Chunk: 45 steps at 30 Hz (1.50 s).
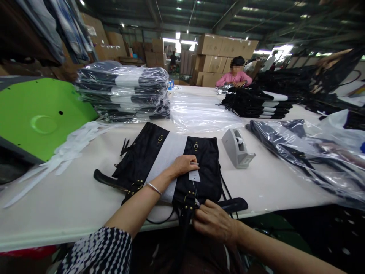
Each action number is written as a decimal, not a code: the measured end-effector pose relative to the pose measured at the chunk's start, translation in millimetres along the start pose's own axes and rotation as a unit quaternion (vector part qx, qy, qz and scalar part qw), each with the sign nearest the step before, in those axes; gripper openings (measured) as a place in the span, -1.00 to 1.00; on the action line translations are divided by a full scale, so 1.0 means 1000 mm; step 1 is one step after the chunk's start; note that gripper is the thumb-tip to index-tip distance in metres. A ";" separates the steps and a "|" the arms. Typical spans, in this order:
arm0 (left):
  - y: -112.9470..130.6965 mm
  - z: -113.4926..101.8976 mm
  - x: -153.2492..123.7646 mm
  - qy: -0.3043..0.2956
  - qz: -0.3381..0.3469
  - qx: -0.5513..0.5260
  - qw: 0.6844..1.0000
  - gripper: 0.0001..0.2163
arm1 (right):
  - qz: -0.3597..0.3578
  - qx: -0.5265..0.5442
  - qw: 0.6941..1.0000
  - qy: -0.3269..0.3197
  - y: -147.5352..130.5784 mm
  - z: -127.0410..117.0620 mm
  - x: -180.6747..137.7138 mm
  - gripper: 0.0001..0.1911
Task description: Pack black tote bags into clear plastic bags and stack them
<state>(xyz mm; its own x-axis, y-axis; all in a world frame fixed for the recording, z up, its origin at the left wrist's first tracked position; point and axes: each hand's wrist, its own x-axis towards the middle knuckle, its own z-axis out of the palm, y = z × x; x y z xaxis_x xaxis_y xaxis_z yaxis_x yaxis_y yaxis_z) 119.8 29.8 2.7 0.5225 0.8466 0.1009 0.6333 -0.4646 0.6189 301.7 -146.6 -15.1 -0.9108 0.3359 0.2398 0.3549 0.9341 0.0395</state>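
**A:** Item one, the piece being worked?

**B:** Black bag (203, 167). It lies flat on a white sheet (168, 160) at the near edge of the table (71, 198), top end toward the person. White tag (194, 176) on a thin string at its middle.

**A:** Left hand?

**B:** Left hand (184, 164) lies palm-down on the bag with fingers half bent and tips on the tag's upper edge. I cannot tell whether they pinch the tag.

**A:** Right hand?

**B:** Right hand (213, 220) is at the table edge, fingers curled closed on the strap (189, 198) beside its brass studs.

**A:** Step in hand, as you judge it?

**B:** Likely steadying the bag and arranging the strap end and tag. The bag is not in any wrapper.

**A:** What would further handling call for?

**B:** Probably a light touch on the tag string. The loose strap also needs drawing in off the edge so the bag stays flat.

**A:** Nearby stock?

**B:** A second black bag (142, 156) lies just left on the same sheet, and a tape dispenser (238, 148) sits near on the right. Clear plastic bags (199, 112) lie beyond, with a stack of wrapped goods (125, 91) at far left. A person in pink (235, 76) works at the far end.
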 end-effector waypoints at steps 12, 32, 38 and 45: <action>0.000 -0.001 0.001 -0.006 -0.018 -0.012 1.000 -0.87 | -0.015 0.054 0.991 -0.120 0.005 -0.036 0.003 -0.86; -0.002 0.000 0.001 -0.001 -0.016 -0.018 1.000 -0.87 | 0.015 -0.046 0.995 -0.089 -0.008 -0.017 -0.002 -0.89; 0.000 0.000 0.001 0.001 -0.019 -0.016 1.000 -0.88 | -0.015 -0.063 0.989 -0.130 -0.004 -0.027 0.003 -0.91; 0.000 0.000 0.000 0.007 -0.023 -0.041 0.999 -0.89 | 0.052 0.061 0.972 -0.220 0.011 -0.047 0.021 -0.88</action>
<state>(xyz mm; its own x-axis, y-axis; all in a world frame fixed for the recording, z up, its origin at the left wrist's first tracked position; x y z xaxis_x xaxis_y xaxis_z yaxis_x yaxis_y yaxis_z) 119.7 29.5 3.0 0.4846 0.8709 0.0812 0.6077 -0.4020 0.6849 296.7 -134.9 35.8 -0.8826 0.4244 -0.2022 0.4474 0.8904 -0.0838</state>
